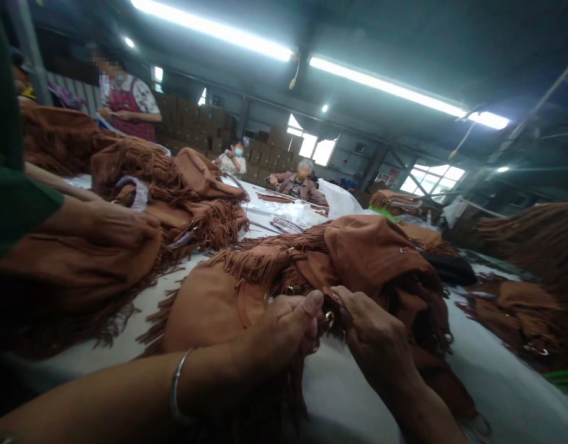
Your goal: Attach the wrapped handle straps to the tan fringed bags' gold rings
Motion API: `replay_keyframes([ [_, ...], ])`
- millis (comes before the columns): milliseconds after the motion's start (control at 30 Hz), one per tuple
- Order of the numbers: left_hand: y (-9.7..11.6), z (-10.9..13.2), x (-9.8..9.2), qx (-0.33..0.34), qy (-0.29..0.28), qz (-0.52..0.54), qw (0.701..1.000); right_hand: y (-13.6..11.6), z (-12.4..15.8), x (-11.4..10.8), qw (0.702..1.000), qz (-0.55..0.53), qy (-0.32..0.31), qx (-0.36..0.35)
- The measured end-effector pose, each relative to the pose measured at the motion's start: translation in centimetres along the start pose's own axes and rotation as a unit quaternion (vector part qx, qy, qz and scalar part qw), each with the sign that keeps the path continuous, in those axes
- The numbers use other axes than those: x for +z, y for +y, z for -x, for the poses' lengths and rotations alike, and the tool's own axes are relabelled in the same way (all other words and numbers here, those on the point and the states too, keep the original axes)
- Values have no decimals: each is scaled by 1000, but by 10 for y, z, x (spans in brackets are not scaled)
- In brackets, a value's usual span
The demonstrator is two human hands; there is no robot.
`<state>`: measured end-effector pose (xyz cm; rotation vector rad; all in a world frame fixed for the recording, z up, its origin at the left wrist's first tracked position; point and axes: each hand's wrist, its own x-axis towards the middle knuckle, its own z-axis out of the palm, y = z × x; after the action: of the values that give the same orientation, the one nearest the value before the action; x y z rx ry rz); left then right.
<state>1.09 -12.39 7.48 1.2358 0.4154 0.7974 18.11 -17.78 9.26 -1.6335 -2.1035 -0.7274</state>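
A brown fringed bag [205, 302] lies on the white-covered table in front of me. My left hand [290, 320], below a silver bangle [175, 385], is closed with the thumb on top, gripping an edge of this bag; the exact part is hidden by the fingers. Across from it, my right hand [371, 327] pinches a brown piece of the same bag with thumb and fingertips. Between the two hands shows a gold metal ring [329, 319]. Just behind my right hand sits another brown bag [376, 246] with metal fittings.
At the left, a co-worker's hand [121, 223] in a green sleeve presses on a brown bag [75, 265]. More fringed bags [195, 176] are heaped beyond it, others [526, 302] at the right. People sit or stand across the white table [487, 370]; stacked cartons [191, 120] line the back.
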Motion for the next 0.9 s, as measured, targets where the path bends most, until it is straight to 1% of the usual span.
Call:
replay_keyframes([
  [67,6,-10,-4,11,-10,1,1000,-7,-1,1,1000,9,-1,-28],
  [167,0,-18,-6,24,-19,11,999,-18,-5,3,999,12,-17,-29],
  [267,-4,-17,-9,33,-16,21,999,-24,-7,4,999,-31,-42,4],
  [400,5,-13,-19,42,-2,-18,999,-24,-3,8,986,-128,-91,52],
  [500,11,-14,-27,45,16,-35,998,-20,0,10,973,-171,-123,98],
  [600,9,-17,-33,20,-3,-56,998,-21,-5,7,948,-244,-155,134],
  [667,6,-19,-35,4,-20,-54,998,-24,-13,3,920,-316,-171,155],
  [733,2,-19,-36,5,-22,-48,999,-29,-23,-1,873,-408,-186,192],
  [767,0,-19,-37,11,-21,-54,998,-32,-28,-2,842,-455,-194,217],
  [867,-1,-19,-41,19,-24,-80,996,-39,-37,0,733,-574,-222,288],
  [900,0,-20,-44,11,-33,-90,995,-38,-39,2,707,-596,-228,304],
])
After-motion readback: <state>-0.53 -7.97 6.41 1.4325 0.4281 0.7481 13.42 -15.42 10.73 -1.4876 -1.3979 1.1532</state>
